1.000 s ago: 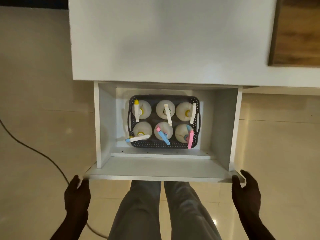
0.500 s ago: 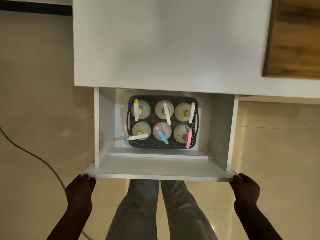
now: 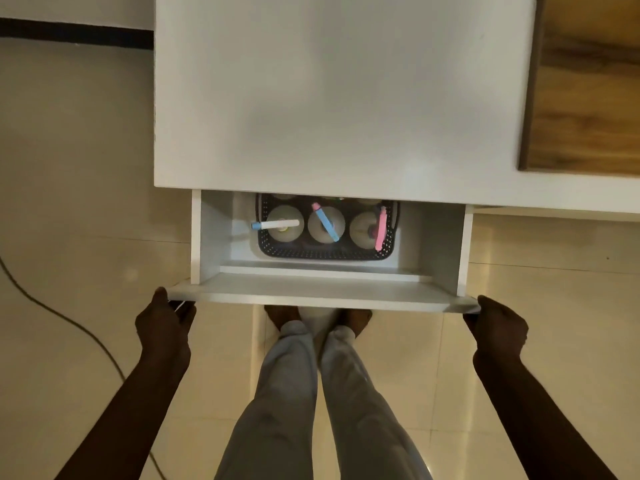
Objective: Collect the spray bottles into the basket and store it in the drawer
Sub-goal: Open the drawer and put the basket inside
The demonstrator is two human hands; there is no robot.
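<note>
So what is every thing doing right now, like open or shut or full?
White wooden drawer: partly open, back half under the white cabinet top.
Dark perforated plastic basket: inside the drawer, holding bottles.
White spray bottles: upright in the basket, three visible.
Left hand: gripping the drawer front's left end.
Right hand: gripping its right end.

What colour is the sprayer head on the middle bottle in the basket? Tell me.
Blue with a pink tip, seen in the head view, the only one.

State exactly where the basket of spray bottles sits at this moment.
In the head view, the dark basket sits centrally inside the white drawer, its rear half hidden under the white cabinet top.
</note>
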